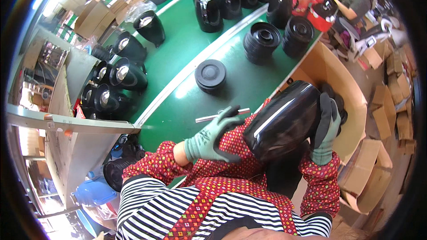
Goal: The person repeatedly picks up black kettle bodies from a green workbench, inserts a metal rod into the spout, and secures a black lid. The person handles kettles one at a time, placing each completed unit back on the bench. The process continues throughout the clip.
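Observation:
A glossy black jug body (284, 122) lies tilted on its side in front of my apron, above the table's near edge. My right hand (327, 124), in a green and black glove, is wrapped round its right end. My left hand (215, 140), gloved the same way, is beside the left end, thumb and fingers spread and nothing in them. Whether its fingertips touch the jug I cannot tell. A thin white strip (222, 115) lies on the green table (178, 102) just beyond my left fingers. Farther off is a short stack of round black lids (211, 74).
Taller stacks of black round parts (261, 40) and upright black jugs (208, 13) stand at the back. More jugs (128, 73) lie at the left. An open cardboard box (347, 80) with black parts is at my right. Another person (356, 2) sits at the far right.

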